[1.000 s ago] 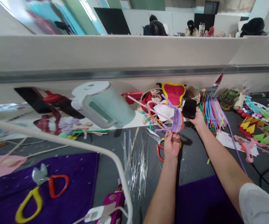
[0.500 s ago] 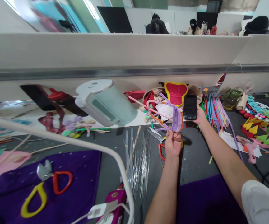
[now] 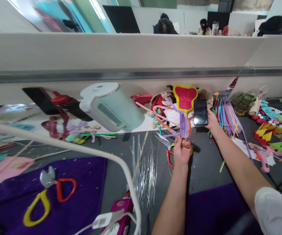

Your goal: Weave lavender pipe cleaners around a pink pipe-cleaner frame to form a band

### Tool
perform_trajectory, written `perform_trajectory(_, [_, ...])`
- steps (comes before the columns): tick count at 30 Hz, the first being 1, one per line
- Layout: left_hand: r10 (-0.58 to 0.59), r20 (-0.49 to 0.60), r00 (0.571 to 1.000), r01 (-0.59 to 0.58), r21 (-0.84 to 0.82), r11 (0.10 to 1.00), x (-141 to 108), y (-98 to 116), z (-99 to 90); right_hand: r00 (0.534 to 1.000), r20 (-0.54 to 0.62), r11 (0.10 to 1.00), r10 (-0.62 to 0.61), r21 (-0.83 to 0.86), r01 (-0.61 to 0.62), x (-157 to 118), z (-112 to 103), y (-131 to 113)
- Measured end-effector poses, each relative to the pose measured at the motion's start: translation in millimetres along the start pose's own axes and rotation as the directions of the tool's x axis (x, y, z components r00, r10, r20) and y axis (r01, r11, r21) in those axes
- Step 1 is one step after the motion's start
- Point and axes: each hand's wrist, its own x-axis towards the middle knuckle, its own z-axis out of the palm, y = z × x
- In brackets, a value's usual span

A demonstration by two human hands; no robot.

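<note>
My left hand (image 3: 182,150) pinches the lower end of a purple, pink and orange pipe-cleaner piece (image 3: 185,125), holding it up above the table. Pink and lilac stems stick out from its left side. To the right, my right hand (image 3: 212,120) grips a black phone (image 3: 200,112) by its right edge, its dark screen facing me. Behind the two hands stands a red and yellow pipe-cleaner shape (image 3: 185,97). Scissors with a red handle (image 3: 169,155) lie just left of my left hand, partly hidden by it.
A pale green pitcher (image 3: 116,106) stands left of centre, with silver stems (image 3: 147,173) in front. Scissors (image 3: 48,179) lie on purple cloth at left. Coloured stems (image 3: 225,114), a green-lidded jar (image 3: 243,103) and a pink glue gun (image 3: 263,156) are at right. People sit beyond the partition.
The phone in my right hand has shifted slightly to the right, a little away from the pipe-cleaner piece. My left hand keeps its hold almost unmoved.
</note>
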Motion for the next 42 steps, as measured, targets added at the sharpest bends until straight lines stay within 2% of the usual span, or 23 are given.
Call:
perform_trajectory(11, [-0.014, -0.011, 1.0, 0.014, -0.031, 0.999, -0.5, -0.4, 1.6, 1.0, -0.006, 0.999, -0.027, -0.046, 0.026, -4.1, 6.6, -1.2])
perform_trajectory(25, [0.006, -0.04, 0.999, -0.007, -0.004, 1.0, -1.2, -1.1, 4.0, 0.999, -0.033, 0.996, -0.004, -0.09, 0.001, 13.4, -11.9, -7.2])
perform_trajectory(31, [-0.003, -0.043, 0.999, 0.002, -0.027, 1.0, -1.6, -0.8, 3.7, 0.983, -0.182, 0.996, -0.036, -0.083, 0.021, 20.9, -15.1, -9.7])
perform_trajectory(37, [-0.005, -0.034, 0.999, 0.005, 0.012, 1.0, -1.3, -0.8, 1.9, 0.919, -0.39, 0.995, -0.055, -0.099, 0.018, 27.2, -20.5, -12.8])
perform_trajectory(42, [0.003, -0.02, 1.0, -0.003, 0.025, 1.0, -1.4, -0.9, 2.3, 0.886, -0.432, 0.979, -0.17, -0.176, 0.102, 31.5, -26.0, -8.7])
